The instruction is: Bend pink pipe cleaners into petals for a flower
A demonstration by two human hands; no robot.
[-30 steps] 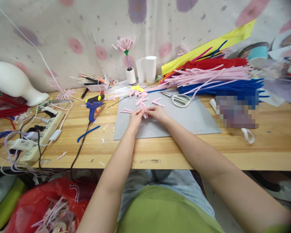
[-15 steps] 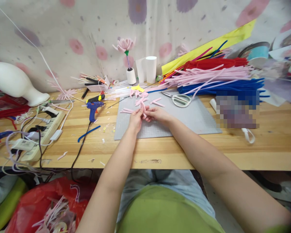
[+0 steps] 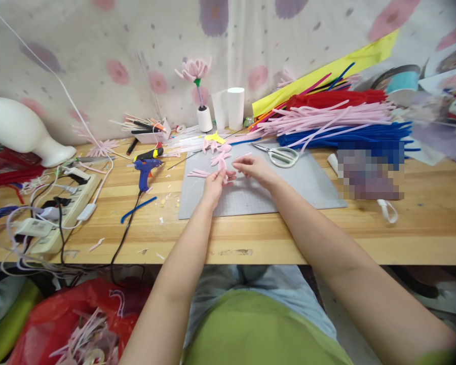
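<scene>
A blue glue gun lies on the wooden surface left of the grey cutting mat, its black cord running off the front edge. White-handled scissors rest on the mat's far side. Behind them sit stacked pink, red and blue pipe cleaners. A white power strip lies far left, near what looks like a white foam head. A red bag sits below.
</scene>
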